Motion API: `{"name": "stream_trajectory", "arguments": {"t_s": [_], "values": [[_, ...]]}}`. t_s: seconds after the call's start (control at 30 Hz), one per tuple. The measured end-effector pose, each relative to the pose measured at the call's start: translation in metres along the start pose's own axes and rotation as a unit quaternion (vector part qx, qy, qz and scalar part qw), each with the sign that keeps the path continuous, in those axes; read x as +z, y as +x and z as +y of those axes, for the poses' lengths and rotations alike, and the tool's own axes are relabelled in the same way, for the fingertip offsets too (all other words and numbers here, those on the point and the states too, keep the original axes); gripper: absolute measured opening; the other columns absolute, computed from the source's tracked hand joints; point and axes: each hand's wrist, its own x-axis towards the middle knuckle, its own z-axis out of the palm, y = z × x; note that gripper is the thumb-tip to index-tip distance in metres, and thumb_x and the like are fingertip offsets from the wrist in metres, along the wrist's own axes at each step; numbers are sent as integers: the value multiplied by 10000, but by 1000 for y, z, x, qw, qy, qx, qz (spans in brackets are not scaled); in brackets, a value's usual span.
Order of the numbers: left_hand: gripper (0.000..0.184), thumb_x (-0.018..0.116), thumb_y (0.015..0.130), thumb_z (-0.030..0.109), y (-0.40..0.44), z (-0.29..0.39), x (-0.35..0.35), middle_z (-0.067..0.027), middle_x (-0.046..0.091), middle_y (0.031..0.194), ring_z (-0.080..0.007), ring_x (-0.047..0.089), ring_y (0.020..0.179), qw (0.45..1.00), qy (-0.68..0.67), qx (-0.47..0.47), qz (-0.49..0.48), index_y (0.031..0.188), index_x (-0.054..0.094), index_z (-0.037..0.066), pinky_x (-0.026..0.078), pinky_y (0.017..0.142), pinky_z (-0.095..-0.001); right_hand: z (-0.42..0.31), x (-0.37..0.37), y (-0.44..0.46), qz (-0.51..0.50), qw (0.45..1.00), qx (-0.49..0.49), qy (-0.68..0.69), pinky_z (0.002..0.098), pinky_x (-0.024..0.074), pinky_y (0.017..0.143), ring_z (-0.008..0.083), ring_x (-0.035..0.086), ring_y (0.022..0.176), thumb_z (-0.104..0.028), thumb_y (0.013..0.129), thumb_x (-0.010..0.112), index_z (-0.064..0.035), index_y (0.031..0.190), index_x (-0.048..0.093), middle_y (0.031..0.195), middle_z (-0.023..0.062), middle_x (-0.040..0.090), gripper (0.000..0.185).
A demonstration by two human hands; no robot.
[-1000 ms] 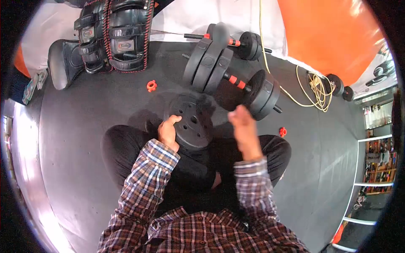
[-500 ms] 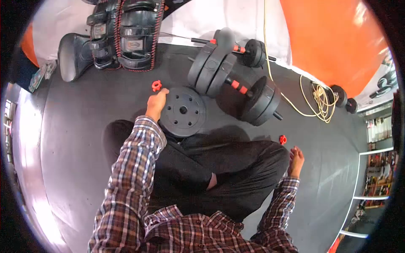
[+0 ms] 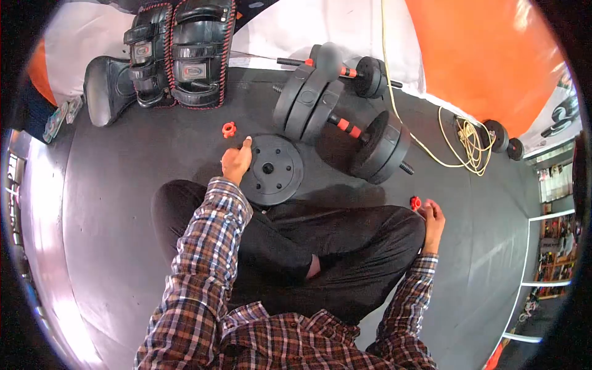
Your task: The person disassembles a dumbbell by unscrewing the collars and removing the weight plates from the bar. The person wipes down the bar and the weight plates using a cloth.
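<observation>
Left hand [image 3: 237,164] clamps one plate [image 3: 271,178]. Right hand [image 3: 434,223], grip unclear, is at one of two nuts [image 3: 415,202].

Black strapped pads [image 3: 202,54], red-laced — yellow cable [image 3: 472,148] loosely coiled near orange covering [image 3: 487,68].

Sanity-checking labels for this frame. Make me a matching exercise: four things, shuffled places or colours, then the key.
Things
1. Weight plate
2. Right hand
3. Cord
4. Strapped pads

Places or colours
A. Yellow, loosely coiled on the right side of the view
B. In front of the crossed legs, with the left hand at its rim
C. Black with red stitched edges
D. Beside the knee, fingers close to a red nut

Pairs: 1-B, 2-D, 3-A, 4-C
</observation>
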Motion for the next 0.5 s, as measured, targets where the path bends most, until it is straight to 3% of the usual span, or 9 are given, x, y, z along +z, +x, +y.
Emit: {"name": "stream_trajectory", "arguments": {"t_s": [0.1,0.2,0.3,0.33,0.37,0.4,0.43,0.47,0.5], "values": [[703,524,868,594,2,-3,-2,-275,633,1186,-399,567,1193,999,26,21,-40,1147,661,-37,420,1022,-443,3,-1,-2,8,1000,-16,5,302,522,719,166,676,840,-233,951,611,-5,1142,656,913,68,711,301],[698,519,871,598,4,-10,5,-269,640,1176,-389,574,1188,995,73,68,-30,1144,667,-27,423,1022,-440,-26,8,-8,124,924,-157,-327,344,536,710,232,701,810,-229,944,602,-17,1034,697,902,144,720,249],[706,504,874,611,-1,-9,7,-265,646,1167,-394,576,1182,990,105,83,-42,1140,671,-22,421,1025,-442,-102,61,-37,40,910,-203,-358,379,541,684,310,698,770,-183,926,592,-25,933,710,862,180,703,197],[711,498,876,616,-3,-7,8,-264,647,1165,-398,575,1181,989,111,84,-55,1139,671,-22,419,1026,-443,-94,82,-36,-2,883,-320,-344,417,540,673,349,685,750,-144,912,582,-36,902,707,821,162,700,166],[722,492,878,621,1,-10,11,-267,640,1178,-404,568,1188,988,100,100,-69,1147,665,-27,415,1030,-444,-108,112,-48,-74,872,-363,-320,440,538,682,373,671,753,-162,904,577,-45,892,709,825,167,694,176],[733,485,881,626,7,-15,14,-270,633,1190,-411,560,1196,986,89,114,-83,1156,659,-31,412,1033,-445,-114,143,-56,-154,875,-310,-337,446,535,694,366,666,777,-209,920,568,-49,877,701,854,185,687,212],[743,478,884,631,9,-17,16,-274,625,1203,-417,553,1203,984,78,127,-95,1164,652,-36,408,1037,-446,-99,175,-57,-215,889,-305,-266,458,532,727,360,664,821,-278,934,553,-44,856,691,893,196,681,283],[753,474,886,634,2,-12,13,-283,618,1205,-422,547,1207,985,73,128,-93,1158,652,-45,406,1038,-445,-79,208,-54,-274,861,-306,-299,491,521,782,401,654,884,-389,946,534,-7,910,677,916,237,674,409],[763,470,887,638,-9,-5,6,-293,612,1208,-427,542,1211,985,69,127,-89,1152,651,-54,405,1040,-443,-66,238,-55,-278,862,-263,-333,500,510,820,426,643,925,-436,943,528,18,969,660,951,260,670,473]]}}
